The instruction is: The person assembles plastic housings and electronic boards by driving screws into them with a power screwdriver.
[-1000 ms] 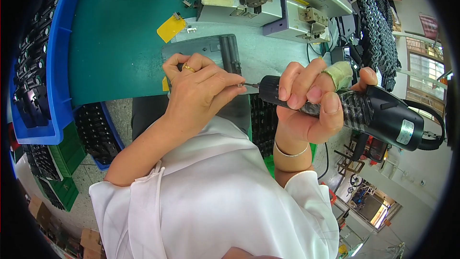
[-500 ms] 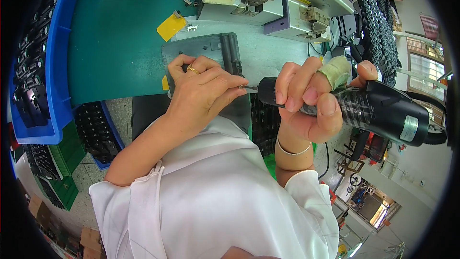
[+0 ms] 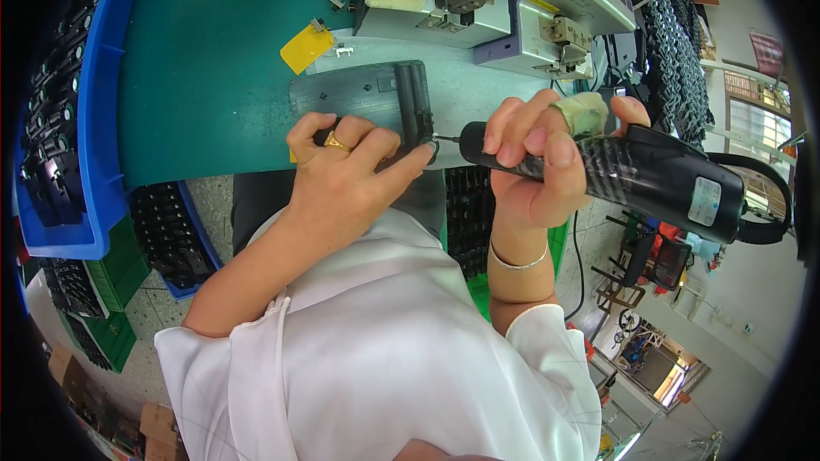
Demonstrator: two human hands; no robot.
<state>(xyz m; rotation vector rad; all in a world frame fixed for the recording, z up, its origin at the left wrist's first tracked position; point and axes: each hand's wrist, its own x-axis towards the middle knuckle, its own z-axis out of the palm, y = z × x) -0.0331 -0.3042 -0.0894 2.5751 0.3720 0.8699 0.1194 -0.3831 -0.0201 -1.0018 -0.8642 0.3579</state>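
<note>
My right hand (image 3: 538, 166) grips a black electric screwdriver (image 3: 649, 175) held sideways, its thin bit pointing left at a small dark part (image 3: 427, 147). My left hand (image 3: 346, 166), a gold ring on one finger, pinches that small part with its fingertips at the near edge of the bench. Just behind the fingers lies a dark grey flat fixture (image 3: 367, 94) with a black ribbed piece across it. My right index finger wears a pale wrap.
A green mat (image 3: 205, 68) covers the bench, with a yellow tag (image 3: 306, 47) and loose small metal parts on it. Grey jigs (image 3: 512, 0) stand at the back. A blue bin (image 3: 85, 119) of black parts sits left; black and green trays stand below.
The screwdriver has tilted slightly and its bit has come closer to the part in my left fingers. Both hands stay in nearly the same place.
</note>
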